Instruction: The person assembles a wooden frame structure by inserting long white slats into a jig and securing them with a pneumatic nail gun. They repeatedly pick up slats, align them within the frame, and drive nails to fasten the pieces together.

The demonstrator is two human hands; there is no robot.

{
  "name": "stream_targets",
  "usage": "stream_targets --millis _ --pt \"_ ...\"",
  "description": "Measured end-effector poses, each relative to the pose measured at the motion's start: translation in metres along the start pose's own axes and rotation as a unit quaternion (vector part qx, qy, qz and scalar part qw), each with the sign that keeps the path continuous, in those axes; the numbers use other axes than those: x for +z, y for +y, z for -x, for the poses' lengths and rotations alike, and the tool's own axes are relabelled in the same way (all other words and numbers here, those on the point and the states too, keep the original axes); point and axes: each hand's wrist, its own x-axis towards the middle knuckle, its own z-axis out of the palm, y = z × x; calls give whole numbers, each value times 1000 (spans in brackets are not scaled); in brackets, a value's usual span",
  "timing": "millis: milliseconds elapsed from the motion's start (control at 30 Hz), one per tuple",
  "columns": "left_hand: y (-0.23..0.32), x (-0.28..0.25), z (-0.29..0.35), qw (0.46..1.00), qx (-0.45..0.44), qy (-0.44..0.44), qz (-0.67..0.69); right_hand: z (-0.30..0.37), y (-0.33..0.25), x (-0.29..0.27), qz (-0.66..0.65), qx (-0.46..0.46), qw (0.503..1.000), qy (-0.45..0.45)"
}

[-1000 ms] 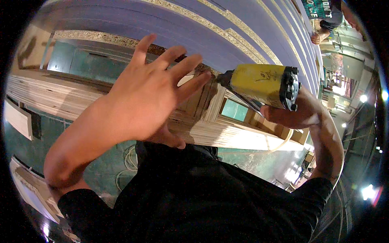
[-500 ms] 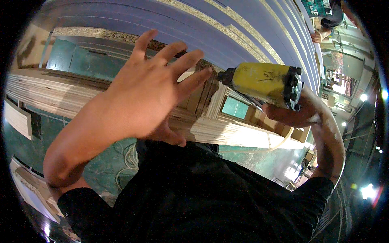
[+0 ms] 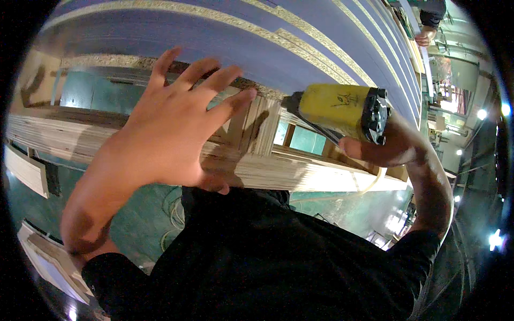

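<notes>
My right hand [image 3: 380, 145] grips a yellow and black nail gun [image 3: 337, 108], its head tilted up toward the right and its narrow nose pointing left. The nose is close to the speckled edge of a chipboard panel [image 3: 267, 92]; I cannot tell whether it touches. My left hand [image 3: 171, 123] hangs with fingers spread over a wooden frame [image 3: 64, 125], holding nothing. Beneath its fingertips runs the chipboard edge, and a short wooden crosspiece [image 3: 262, 128] stands between the left hand and the nail gun.
Blue-grey boards with chipboard edges [image 3: 300, 51] lie staggered beyond the frame. A pale hose [image 3: 375, 181] hangs near my right hand, and coiled hose [image 3: 174, 211] lies on the green floor [image 3: 144, 206]. Wooden panels [image 3: 51, 262] are at lower left. Another person's hand [image 3: 426, 36] rests at far right.
My left hand has shifted left, away from the nail gun's nose, with its fingers still spread. The nail gun has moved slightly left in view. The other person's hand and arm have shifted.
</notes>
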Motion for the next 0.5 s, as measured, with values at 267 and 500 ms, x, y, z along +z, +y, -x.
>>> stream_targets --millis 267,500 --pt "23 -16 -23 998 -35 -45 -36 135 151 -40 -126 92 986 55" --pt "121 10 -118 996 -40 -36 -67 285 302 -52 176 26 940 290"
